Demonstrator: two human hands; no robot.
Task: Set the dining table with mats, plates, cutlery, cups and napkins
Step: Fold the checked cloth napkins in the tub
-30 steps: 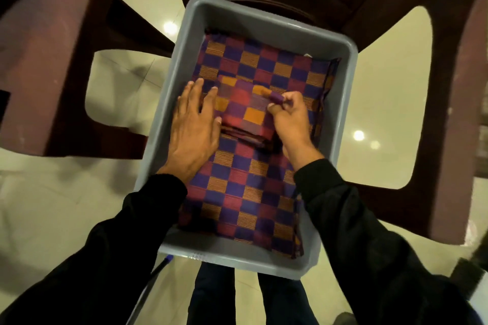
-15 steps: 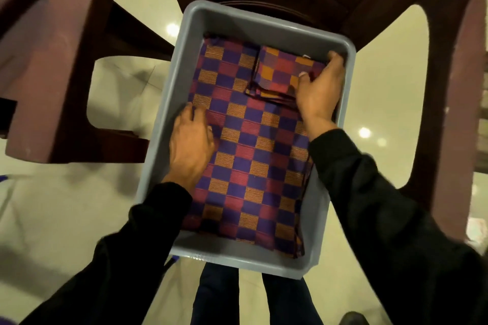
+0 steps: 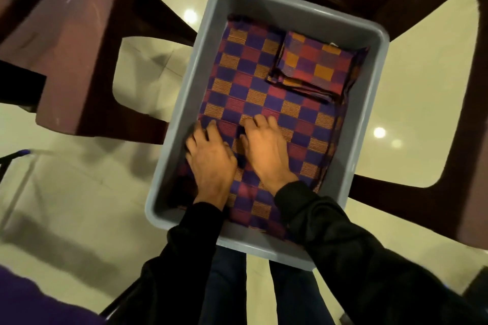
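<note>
I have both hands down in the grey bin (image 3: 369, 103), on the checked mat (image 3: 253, 92) that covers its floor. My left hand (image 3: 211, 158) and right hand (image 3: 266, 150) lie side by side, fingers bent onto the cloth near its left edge; whether they pinch it I cannot tell. The folded napkins (image 3: 311, 66) sit in the far right corner. I judge this the mat-fetching step; next I must grip an edge and lift without dragging the napkins.
</note>
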